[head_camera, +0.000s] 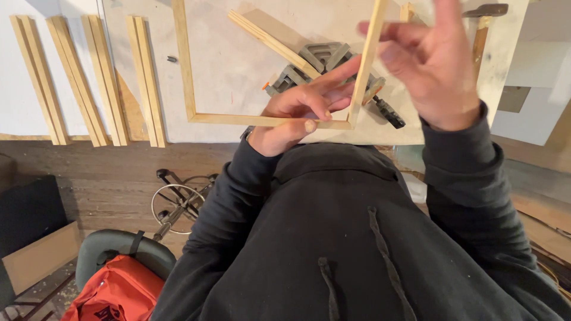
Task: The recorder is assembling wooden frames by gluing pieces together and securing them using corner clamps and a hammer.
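Wooden frame (270,119) pinched by left hand (297,113) (corner), right hand (434,65) fingertips touching

Dark wood plank floor (101,178), pale worktable (238,71), grey chair (113,246) w/ orange bag (119,291).
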